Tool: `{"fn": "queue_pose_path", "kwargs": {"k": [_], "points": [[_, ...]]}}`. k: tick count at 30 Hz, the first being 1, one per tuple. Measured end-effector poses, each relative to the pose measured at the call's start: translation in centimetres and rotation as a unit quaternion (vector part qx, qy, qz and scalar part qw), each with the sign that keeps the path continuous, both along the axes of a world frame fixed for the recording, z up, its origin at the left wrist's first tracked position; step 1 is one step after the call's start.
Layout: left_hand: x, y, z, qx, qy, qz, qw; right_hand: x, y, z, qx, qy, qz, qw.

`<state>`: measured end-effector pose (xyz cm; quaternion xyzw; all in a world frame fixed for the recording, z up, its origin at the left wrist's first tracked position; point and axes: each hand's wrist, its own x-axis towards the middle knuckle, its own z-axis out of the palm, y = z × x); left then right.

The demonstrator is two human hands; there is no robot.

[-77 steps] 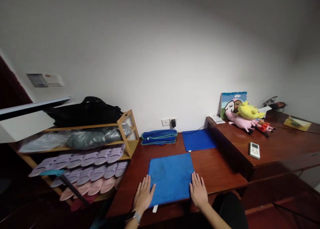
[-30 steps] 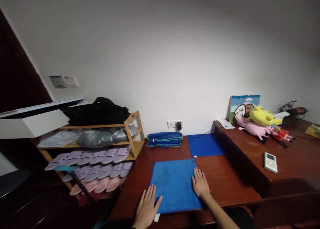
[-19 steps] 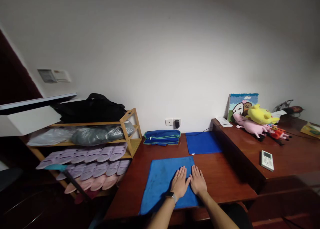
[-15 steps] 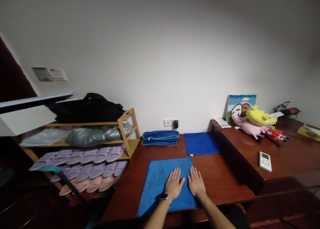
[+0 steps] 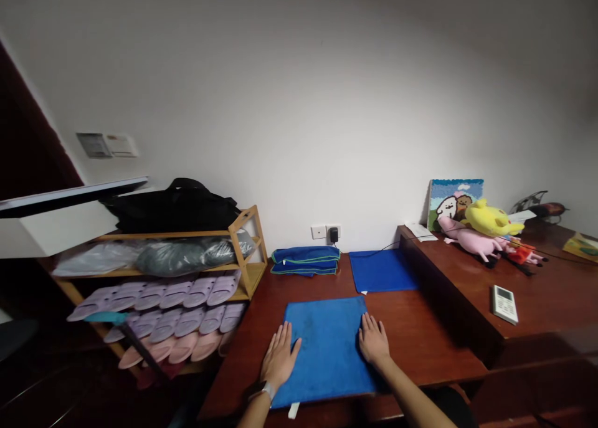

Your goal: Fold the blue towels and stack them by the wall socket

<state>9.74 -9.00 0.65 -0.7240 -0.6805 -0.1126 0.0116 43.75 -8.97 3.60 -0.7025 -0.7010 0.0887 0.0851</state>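
A light blue cloth lies spread flat on the brown wooden table, with dark smudges on its upper left part and a white tag at its front edge. My left hand rests palm down over the cloth's left edge, fingers stretched out, a watch on the wrist. On the opposite edge lies my right hand, flat as well, its fingers pointing away from me. Neither hand grasps anything. Behind the cloth are a stack of folded dark blue cloths with green edging and a flat, darker blue cloth.
On the left stands a wooden rack with slippers, plastic-wrapped bundles and a black bag. A higher desk at right bears plush toys, a picture and a white remote control. A black plug sits in the wall socket.
My left hand has slid left from the cloth's middle to its left edge. My right hand stays at the right edge. The view has shifted slightly, and the cloth's front tag now shows.
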Motion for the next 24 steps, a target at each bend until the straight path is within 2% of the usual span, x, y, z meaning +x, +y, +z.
{"fn": "queue_pose_path", "kwargs": {"k": [6, 9, 15, 18, 21, 24], "points": [[0.0, -0.2, 0.1, -0.005, 0.005, 0.004, 1.0, -0.1, 4.7, 1.0, -0.015, 0.017, -0.002, 1.0], [-0.2, -0.4, 0.0, 0.003, 0.014, 0.005, 1.0, 0.1, 6.5, 0.7, -0.019, 0.025, 0.015, 0.999], [-0.8, -0.3, -0.7, 0.01, 0.031, 0.005, 0.999, 0.3, 6.9, -0.5, 0.002, 0.036, 0.014, 0.999], [-0.8, 0.4, -0.4, 0.022, 0.041, 0.014, 0.999, 0.2, 6.9, -0.6, 0.005, 0.038, 0.014, 0.999], [1.9, 1.9, 0.7, 0.054, 0.031, -0.012, 0.998, 0.2, 6.9, -0.4, 0.011, 0.039, 0.012, 0.999], [8.0, 3.7, 2.1, 0.052, 0.009, -0.102, 0.993, 0.3, 6.8, -0.3, 0.014, 0.039, 0.008, 0.999]]}}
